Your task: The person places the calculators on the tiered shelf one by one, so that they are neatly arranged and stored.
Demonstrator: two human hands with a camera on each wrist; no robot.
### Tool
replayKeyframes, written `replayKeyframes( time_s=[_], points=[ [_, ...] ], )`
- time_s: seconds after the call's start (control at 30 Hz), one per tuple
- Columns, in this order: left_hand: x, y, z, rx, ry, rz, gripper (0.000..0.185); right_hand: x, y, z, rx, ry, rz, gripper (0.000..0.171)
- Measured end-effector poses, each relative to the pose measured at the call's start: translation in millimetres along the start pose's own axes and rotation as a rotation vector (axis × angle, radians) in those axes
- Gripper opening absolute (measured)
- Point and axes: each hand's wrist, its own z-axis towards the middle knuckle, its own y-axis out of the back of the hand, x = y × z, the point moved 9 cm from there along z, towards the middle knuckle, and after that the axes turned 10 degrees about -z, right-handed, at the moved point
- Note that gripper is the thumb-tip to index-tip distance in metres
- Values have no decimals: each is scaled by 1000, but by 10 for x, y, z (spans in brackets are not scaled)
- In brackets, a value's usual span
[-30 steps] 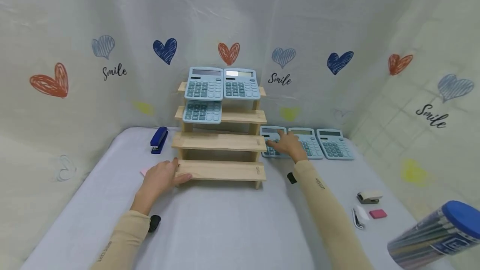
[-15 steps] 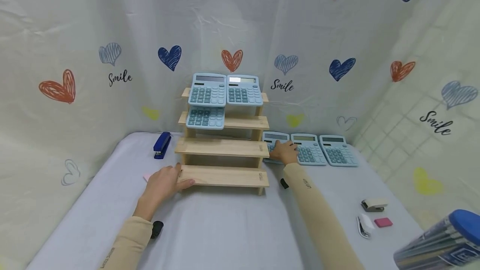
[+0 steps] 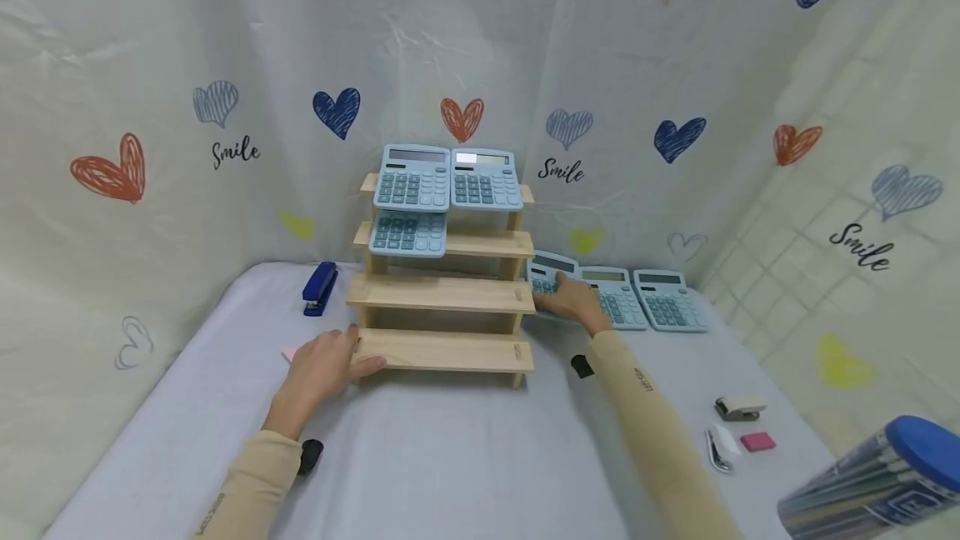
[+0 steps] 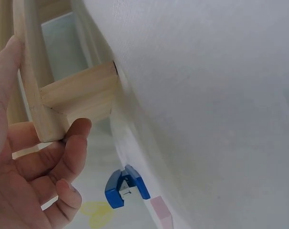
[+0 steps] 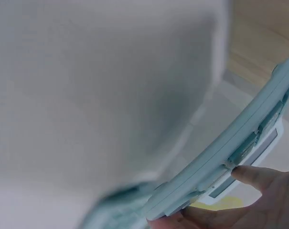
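My left hand (image 3: 321, 369) grips the left end of the lowest step of a wooden tiered stand (image 3: 442, 294), thumb along the front, fingers curled around the board's end in the left wrist view. To the right of the stand, my right hand (image 3: 573, 300) pinches a light-blue calculator (image 3: 552, 263) by its sides. In the right wrist view that calculator (image 5: 225, 148) is tilted, its lower edge raised from the white cloth. The top step carries a left calculator (image 3: 412, 177) and a right calculator (image 3: 486, 180). A third calculator (image 3: 408, 234) lies on the step below, at the left.
Two more calculators, a nearer one (image 3: 617, 300) and a farther one (image 3: 667, 302), lie right of my right hand. A blue stapler (image 3: 320, 288) stands left of the stand. At right are a small white stapler (image 3: 741, 407), a pink eraser (image 3: 757, 442) and a pencil tub (image 3: 870, 482).
My right hand has closed on the leftmost table calculator and tipped it up off the cloth. My left hand has stayed on the stand. The head view has shifted slightly.
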Motion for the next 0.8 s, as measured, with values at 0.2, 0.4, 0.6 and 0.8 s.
replayKeyframes(
  time_s=[0.2, 0.4, 0.6, 0.8],
  points=[
    [-3, -21, -14, 11, 1, -6, 83, -66, 320, -284, -12, 7, 73, 108],
    [-11, 10, 6, -5, -21, -4, 80, -85, 642, -580, -57, 25, 70, 108],
    [24, 23, 38, -2, -24, 2, 79, 123, 871, -878, -84, 79, 52, 105],
    [17, 3, 42, 14, -20, -11, 80, 448, 970, -1110, -125, 136, -18, 96]
  ],
)
